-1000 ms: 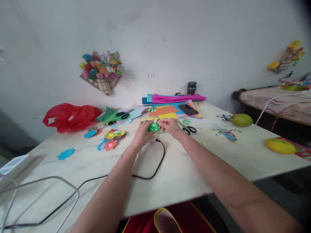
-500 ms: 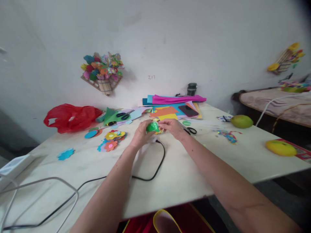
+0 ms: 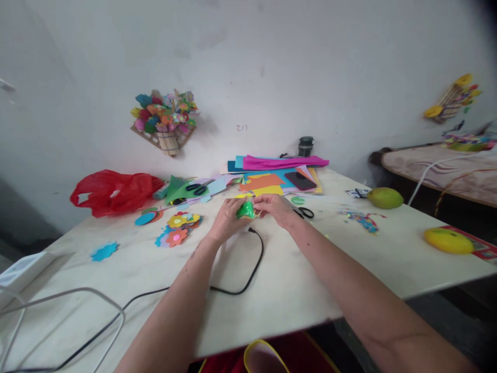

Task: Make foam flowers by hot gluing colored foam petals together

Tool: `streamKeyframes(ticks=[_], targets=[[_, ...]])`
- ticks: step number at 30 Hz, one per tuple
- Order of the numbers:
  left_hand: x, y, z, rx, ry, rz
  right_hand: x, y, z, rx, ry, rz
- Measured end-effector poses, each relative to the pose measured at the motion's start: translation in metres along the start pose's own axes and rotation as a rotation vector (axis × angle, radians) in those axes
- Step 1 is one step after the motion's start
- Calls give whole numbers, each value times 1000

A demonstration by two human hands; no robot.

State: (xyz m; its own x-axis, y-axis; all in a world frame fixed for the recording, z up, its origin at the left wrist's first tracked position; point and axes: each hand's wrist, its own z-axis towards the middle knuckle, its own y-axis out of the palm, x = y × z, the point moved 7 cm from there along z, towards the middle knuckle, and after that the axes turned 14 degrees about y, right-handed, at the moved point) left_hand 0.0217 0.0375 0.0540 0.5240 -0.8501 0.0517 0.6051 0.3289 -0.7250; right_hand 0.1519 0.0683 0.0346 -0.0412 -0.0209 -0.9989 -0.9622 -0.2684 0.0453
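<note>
Near the middle of the table, my left hand [image 3: 228,220] is wrapped round a shiny green object [image 3: 245,210], which looks like a small plastic wrapper or pack. My right hand [image 3: 271,206] pinches at its right edge, and what lies between those fingertips is too small to make out. Black-handled scissors [image 3: 306,212] lie just right of my right hand. A pale green paper disc [image 3: 297,200] rests behind them. Paper flowers [image 3: 177,237] in yellow, orange and blue are piled left of my left hand.
Coloured sheets [image 3: 263,181] with a phone [image 3: 300,180] lie at the back. A red bag [image 3: 116,192] sits back left. A black cable [image 3: 259,264] loops below my hands. Green fruit [image 3: 385,198] and yellow fruit [image 3: 448,241] are at right.
The green object has changed shape and tilt between my hands. The yellow-edged piece beside it is now mostly hidden. The view has shifted slightly.
</note>
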Motion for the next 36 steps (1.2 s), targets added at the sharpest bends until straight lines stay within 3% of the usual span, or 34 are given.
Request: streamKeyframes(ticks=[10, 19, 29, 36], targets=[[-8, 1, -7, 31, -128, -123, -5, 7, -6, -12, -5, -5], [-2, -9, -4, 101, -46, -20, -2, 13, -7, 149, 35, 53], [-5, -12, -5, 137, -21, 13, 1, 13, -5, 170, 43, 99], [-1, -10, -2, 85, -2, 24, 1, 12, -6, 161, 39, 108]])
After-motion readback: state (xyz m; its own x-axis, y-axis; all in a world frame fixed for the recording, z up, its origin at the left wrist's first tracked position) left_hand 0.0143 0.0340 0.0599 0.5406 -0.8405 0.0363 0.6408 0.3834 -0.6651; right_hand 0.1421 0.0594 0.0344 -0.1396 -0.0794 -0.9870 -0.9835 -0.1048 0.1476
